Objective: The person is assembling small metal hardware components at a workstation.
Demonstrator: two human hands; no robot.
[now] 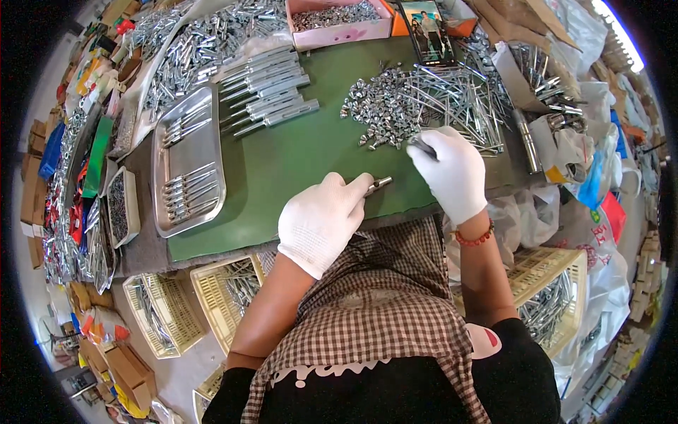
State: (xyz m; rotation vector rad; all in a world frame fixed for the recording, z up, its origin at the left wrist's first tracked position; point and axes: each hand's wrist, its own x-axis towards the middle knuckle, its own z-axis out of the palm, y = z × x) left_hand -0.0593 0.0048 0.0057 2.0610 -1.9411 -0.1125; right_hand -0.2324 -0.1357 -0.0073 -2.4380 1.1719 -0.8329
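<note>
My left hand (pixel 318 222), in a white knit glove, is closed on a slim metal rod (pixel 381 184) over the front of the green work mat (pixel 311 145). Only the rod's tip shows past my fingers. In the same kind of glove, my right hand (pixel 455 173) pinches a dark grey metal piece (pixel 422 147), mostly hidden by the fingers. Just beyond that hand lies a heap of small silvery metal fittings (pixel 385 106). Long thin metal pins (pixel 462 99) are piled against the heap's right side.
A metal tray (pixel 161 177) with rows of pins stands at left. Beside it lie several assembled metal cylinders (pixel 279 95). At the back are a pink box (pixel 342 34) of small parts and a propped phone (pixel 429 32). Cream baskets (pixel 169 321) sit below the table edge.
</note>
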